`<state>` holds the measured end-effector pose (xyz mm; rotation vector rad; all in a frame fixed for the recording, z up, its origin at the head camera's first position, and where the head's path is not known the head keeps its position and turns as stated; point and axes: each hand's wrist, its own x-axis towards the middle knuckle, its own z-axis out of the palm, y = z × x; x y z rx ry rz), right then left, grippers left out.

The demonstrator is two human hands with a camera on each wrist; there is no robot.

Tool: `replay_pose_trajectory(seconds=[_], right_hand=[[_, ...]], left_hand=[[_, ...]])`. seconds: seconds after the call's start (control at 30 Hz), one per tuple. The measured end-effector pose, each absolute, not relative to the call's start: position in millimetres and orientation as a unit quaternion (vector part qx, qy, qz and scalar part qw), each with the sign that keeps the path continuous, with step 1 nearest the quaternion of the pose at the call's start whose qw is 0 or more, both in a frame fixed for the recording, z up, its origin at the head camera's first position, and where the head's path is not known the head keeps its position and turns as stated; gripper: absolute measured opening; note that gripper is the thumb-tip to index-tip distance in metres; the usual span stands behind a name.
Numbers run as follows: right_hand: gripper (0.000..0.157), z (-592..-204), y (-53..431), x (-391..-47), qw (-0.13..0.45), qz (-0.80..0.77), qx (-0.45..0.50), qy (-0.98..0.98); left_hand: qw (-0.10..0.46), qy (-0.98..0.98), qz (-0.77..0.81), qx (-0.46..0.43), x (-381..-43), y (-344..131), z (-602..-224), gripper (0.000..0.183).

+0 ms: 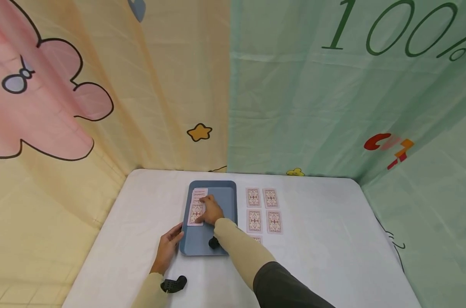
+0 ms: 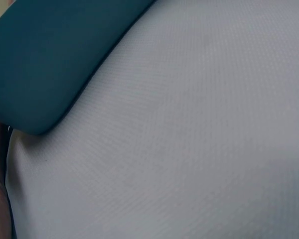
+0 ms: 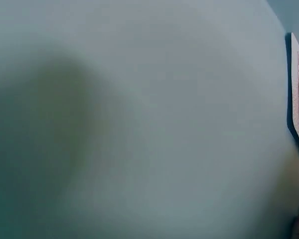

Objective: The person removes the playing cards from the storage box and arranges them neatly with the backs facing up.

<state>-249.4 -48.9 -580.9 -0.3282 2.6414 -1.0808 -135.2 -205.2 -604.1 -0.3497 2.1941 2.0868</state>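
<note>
Nearest, on the left wrist, sits a black device [image 1: 173, 284], over the white table [image 1: 313, 265]. A little farther, the left hand [image 1: 169, 246] touches the left rim of the blue tray [image 1: 196, 244], its thumb apart from the nearly straight fingers. Along the tray's left side lie overlapping cards [image 1: 196, 211] in a column, patterned backs up. The right hand [image 1: 212, 210] is over them, thumb and forefinger spread at the front card; whether they pinch it, I cannot tell. Right of the tray, loose cards [image 1: 253, 221] lie in two columns, one partly behind the right sleeve [image 1: 240, 244]. Behind the table hangs a curtain [image 1: 294, 107].
</note>
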Motion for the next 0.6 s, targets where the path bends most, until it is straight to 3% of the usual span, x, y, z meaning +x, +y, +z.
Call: replay_pose_trajectory(seconds=[0.33,0.6], right_hand=[[0.078,-583,-52,-246,0.136,-0.359,-0.099,0.918],[0.067,-591,-52,-248,0.119,-0.376,-0.098,0.914]], left_hand=[[0.045,0.725,0.678,-0.112,-135,-205,-604,0.044],[0.048,0.722,0.681,-0.116,-135,-205,-602,0.045]])
